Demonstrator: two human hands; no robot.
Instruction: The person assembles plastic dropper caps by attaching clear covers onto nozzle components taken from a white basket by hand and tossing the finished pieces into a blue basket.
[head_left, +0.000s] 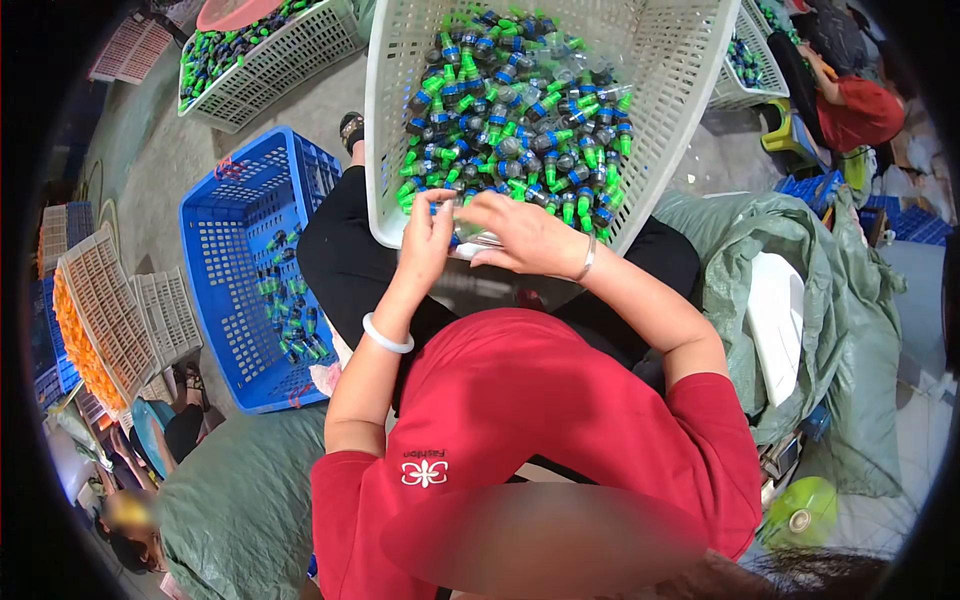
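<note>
Together, both hands hold a clear piece, its long axis unclear.

held item: partly hidden by fingers, too small to identify
white basket: far end cut off
pink basin: cut off, far left

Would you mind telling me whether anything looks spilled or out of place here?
Nothing looks clearly spilled or damaged: the green-tipped pieces lie jumbled inside the white basket and blue crate. Clear plastic among the basket's pieces seems mildly odd, being unlike them.
</note>
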